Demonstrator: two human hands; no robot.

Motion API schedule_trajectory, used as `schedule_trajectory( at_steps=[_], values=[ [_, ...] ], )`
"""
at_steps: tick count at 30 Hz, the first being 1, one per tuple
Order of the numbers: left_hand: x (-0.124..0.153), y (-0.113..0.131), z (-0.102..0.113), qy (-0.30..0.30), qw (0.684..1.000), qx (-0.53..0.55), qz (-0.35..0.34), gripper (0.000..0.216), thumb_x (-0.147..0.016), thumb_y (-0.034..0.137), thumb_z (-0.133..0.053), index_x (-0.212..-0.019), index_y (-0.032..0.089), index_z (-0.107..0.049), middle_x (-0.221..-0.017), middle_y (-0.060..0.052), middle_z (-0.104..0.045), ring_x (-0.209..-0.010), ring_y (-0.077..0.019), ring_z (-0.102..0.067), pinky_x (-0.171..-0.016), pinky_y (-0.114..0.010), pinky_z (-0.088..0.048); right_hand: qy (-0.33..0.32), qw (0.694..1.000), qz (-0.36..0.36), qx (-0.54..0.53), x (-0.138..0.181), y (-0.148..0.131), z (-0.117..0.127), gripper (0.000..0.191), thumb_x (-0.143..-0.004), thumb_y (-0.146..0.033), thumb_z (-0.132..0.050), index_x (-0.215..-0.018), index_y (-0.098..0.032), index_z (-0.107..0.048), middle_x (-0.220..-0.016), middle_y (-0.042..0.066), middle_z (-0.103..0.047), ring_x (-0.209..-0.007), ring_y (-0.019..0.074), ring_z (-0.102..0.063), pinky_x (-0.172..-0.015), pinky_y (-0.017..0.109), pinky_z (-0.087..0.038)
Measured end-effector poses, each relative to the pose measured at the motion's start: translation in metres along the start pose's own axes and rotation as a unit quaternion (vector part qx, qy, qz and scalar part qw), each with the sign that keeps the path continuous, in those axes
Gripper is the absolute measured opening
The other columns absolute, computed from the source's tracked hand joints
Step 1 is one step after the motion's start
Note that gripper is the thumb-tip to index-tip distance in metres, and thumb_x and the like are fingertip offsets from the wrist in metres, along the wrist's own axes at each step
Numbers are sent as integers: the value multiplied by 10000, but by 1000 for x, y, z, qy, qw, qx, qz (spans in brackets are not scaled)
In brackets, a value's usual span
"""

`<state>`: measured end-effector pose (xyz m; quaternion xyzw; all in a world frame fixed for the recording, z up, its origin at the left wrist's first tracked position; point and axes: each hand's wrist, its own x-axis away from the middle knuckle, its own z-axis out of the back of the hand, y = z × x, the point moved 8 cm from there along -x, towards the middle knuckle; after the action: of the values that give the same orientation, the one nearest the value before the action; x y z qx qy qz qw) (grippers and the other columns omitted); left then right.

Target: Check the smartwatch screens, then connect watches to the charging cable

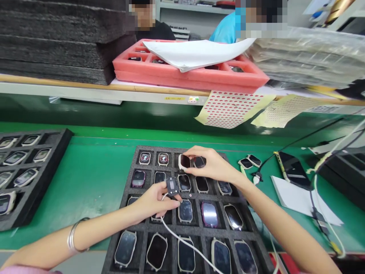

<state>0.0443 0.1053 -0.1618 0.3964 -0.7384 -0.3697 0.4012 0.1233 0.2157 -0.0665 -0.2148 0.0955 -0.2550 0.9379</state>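
A black foam tray [168, 238] with several rows of smartwatch bodies lies in front of me. Over its back row, my right hand [207, 163] grips a smartwatch [184, 161] with a pale case and dark screen by its side. My left hand [164, 199] is closed on a small black charger [172, 186] with a white cable, held above the tray's middle. The cable [182, 240] runs down across the front row. Two watches [163, 158] at the back left show lit dials. The charger and the held watch are apart.
Another foam tray of watches [21, 167] stands at the left. To the right lie two loose watches [249, 161], a phone [293, 169], white paper [306, 201] and cables. A shelf holds a red foam tray [188, 78] and black foam stacks [57, 45]. Two people are beyond.
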Motion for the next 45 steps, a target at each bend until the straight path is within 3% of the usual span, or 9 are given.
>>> schedule_trajectory(
  at_steps=[3, 8, 13, 19, 24, 32, 45],
  values=[
    [0, -2, 1, -5, 1000, -1, 6, 392, -695, 303, -773, -988, 138, -570, -920, -41, -640, -366, 17, -337, -330, -156, -219, -17, 994, 61, -84, 19, -32, -7, 373, -790, -220, -698, -1143, -152, -599, -1082, 77, -605, -987, 202, -586, -873, 306, -484],
    [-1, -2, 4, 43, 999, -19, -16, 473, -714, 387, -750, -1073, 138, -569, -842, -10, -633, -326, 13, -335, -300, -159, -223, -63, 994, 94, -7, 31, -56, -34, 398, -804, -129, -643, -1192, -114, -556, -1149, 135, -558, -1057, 259, -541, -887, 391, -485],
    [0, 2, 6, 81, 995, -44, -43, 359, -812, 411, -647, -1008, 115, -593, -598, 39, -585, -285, -15, -329, -281, -163, -223, -35, 993, 108, 12, 31, -57, -37, 362, -855, -206, -617, -1196, -106, -548, -1161, 146, -584, -1071, 274, -550, -911, 429, -479],
    [4, 4, 6, 83, 993, -73, -37, 310, -817, 389, -644, -940, 106, -615, -683, 9, -614, -313, 1, -345, -282, -149, -209, 5, 993, 119, -13, 38, -56, -40, 376, -872, -218, -589, -1230, -124, -522, -1188, 125, -594, -1054, 251, -556, -907, 416, -482],
    [5, 0, 5, 63, 996, -63, -12, 370, -811, 450, -631, -947, 111, -569, -613, 42, -538, -299, -17, -360, -271, -147, -231, 1, 994, 107, -17, 39, -55, -46, 411, -878, -226, -593, -1256, -101, -492, -1170, 146, -575, -1058, 263, -546, -899, 411, -481],
    [6, 8, 3, 44, 997, -52, -30, 346, -787, 423, -672, -911, 111, -586, -606, 62, -484, -321, -5, -325, -286, -149, -208, 10, 994, 80, -72, 38, -52, -50, 389, -878, -282, -612, -1224, -136, -512, -1081, 113, -577, -987, 241, -550, -856, 392, -492],
    [7, 7, 3, 46, 997, -59, -17, 360, -788, 438, -674, -940, 117, -616, -629, 45, -507, -342, -10, -314, -311, -168, -203, 28, 993, 75, -88, 41, -50, -50, 420, -881, -358, -603, -1240, -157, -520, -1044, 112, -596, -955, 236, -565, -834, 401, -499]
  ],
)
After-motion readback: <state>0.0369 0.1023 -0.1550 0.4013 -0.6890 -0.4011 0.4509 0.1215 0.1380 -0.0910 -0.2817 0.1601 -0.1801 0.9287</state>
